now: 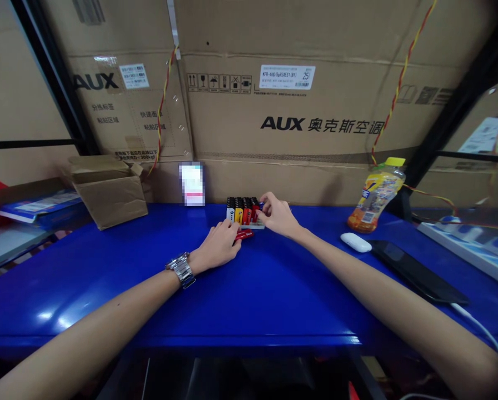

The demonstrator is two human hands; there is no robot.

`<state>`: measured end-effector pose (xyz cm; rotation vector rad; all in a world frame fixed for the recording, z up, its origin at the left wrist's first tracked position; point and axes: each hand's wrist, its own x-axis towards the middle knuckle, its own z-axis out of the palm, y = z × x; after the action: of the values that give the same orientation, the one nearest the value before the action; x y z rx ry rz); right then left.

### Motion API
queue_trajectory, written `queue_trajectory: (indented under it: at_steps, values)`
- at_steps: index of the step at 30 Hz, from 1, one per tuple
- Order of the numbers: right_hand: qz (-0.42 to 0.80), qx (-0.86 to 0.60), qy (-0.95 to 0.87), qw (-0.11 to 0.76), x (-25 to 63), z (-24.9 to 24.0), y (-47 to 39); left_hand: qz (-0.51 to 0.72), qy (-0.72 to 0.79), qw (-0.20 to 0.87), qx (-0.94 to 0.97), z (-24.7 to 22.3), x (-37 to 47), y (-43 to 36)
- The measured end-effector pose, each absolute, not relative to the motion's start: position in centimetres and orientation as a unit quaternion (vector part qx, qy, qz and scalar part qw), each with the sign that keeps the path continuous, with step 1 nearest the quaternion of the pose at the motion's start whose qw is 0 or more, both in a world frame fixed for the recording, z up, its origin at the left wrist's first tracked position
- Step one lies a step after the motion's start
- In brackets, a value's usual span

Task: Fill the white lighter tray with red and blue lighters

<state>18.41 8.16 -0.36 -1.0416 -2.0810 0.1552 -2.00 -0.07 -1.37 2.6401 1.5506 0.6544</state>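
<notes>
Two bare forearms [99, 328] stretch over the front edge of the desk [257, 305] toward its back edge, where lighters [243, 211] with black tops stand upright in rows in a shallow pale tray [256, 226], between the hands. White, yellow and red ones face forward. At the tray's front left corner rests the left hand [220, 245], fingers bent and close together; a red lighter [245, 234] lies just in front of the tray against the fingertips, though whether they grip it I cannot tell. The right hand [278, 215] curls narrowly at the lighters' right end, and what it pinches, if anything, is hidden. Left along the back edge glows a blurred screen [192, 183]; toward the right edge are a yellow-capped drink bottle [373, 197], a white earbud case [356, 241] and a flat black device [415, 270].
</notes>
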Motion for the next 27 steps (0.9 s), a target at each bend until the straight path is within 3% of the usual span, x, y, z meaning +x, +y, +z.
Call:
queue_trajectory:
  at_steps: [13, 21, 27]
  values:
    - [0.033, -0.436, -0.810, 0.391, 20.7, -0.7, 10.1, 0.511, 0.421, 0.200, 0.722, -0.2, -0.9, -0.2]
    - [-0.018, -0.495, -0.829, 0.262, 24.0, -2.4, 12.9, 0.464, 0.399, 0.198, 0.766, -0.3, -0.8, -0.7]
    - [-0.024, -0.467, -0.830, 0.303, 23.6, -1.5, 11.4, 0.409, 0.387, 0.257, 0.786, -0.6, -0.6, -0.7]
